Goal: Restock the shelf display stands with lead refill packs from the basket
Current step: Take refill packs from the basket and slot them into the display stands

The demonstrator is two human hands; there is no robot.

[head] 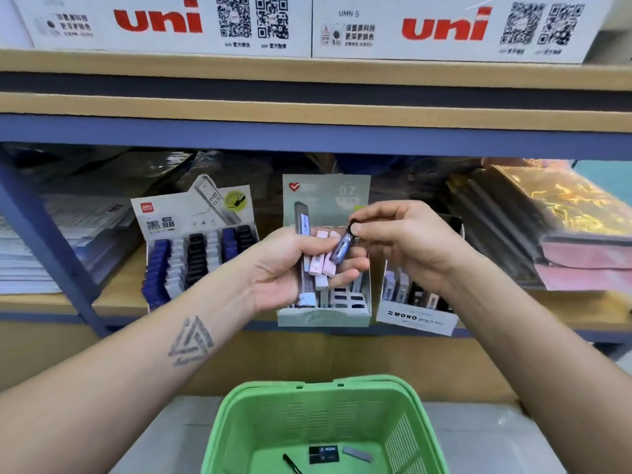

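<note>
My left hand (284, 268) grips a bunch of lead refill packs (316, 265), pink and grey ones, in front of the pale green display stand (325, 318). My right hand (407, 241) pinches the black cap end of one bluish refill pack (343, 249) that leans against the bunch. On the shelf, a white stand (191, 213) with blue and black packs is at the left. A MONO stand (415, 318) sits at the right, partly hidden by my right wrist. The green basket (325, 401) below holds a few dark packs (323, 454) and a grey pack (358, 453).
A wooden shelf board and blue metal rail (307, 131) run just above the stands. White uni boxes (160, 22) sit on the upper shelf. Paper stacks (30, 248) lie at the left, gold foil and pink pouches (581, 261) at the right. A blue upright post (51, 254) stands left.
</note>
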